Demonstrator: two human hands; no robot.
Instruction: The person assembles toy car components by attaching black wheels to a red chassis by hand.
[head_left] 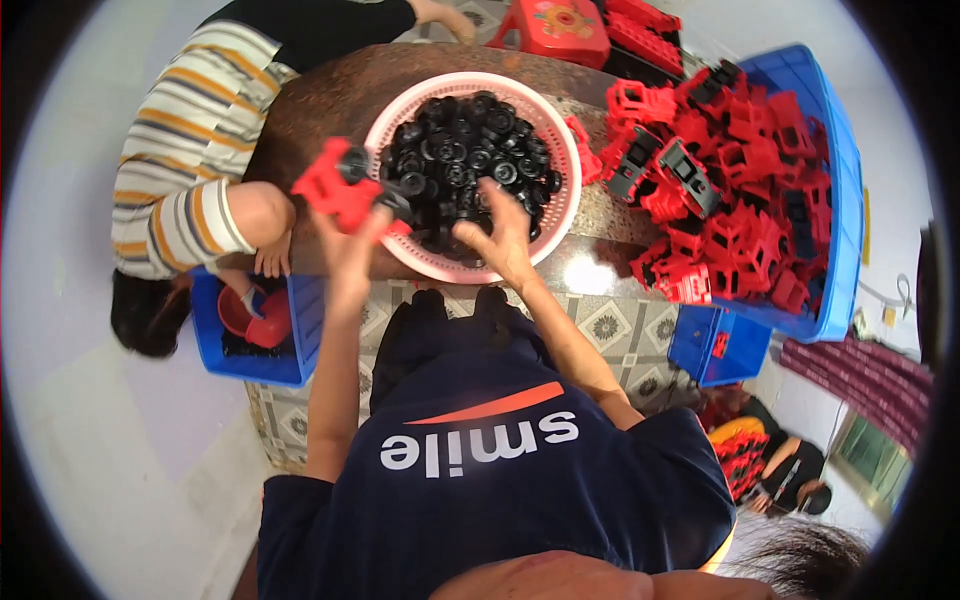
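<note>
Small blue plastic crate [290,345]: far left, below the bench edge, another person's hand inside it.
Left hand [352,240]: closed around a red moulded plastic toy body [335,192], held up at the pink basket's left rim.
Toy body handling: likely light and stiff; best gripped across its flat sides.
Pink round plastic basket [560,150]: on the brown bench [320,100], full of small black plastic wheels [465,150].
Right hand [503,232]: fingers curled down into the wheels; cannot tell whether it grips one.
Large blue crate [845,190]: right, heaped with red bodies.
</note>
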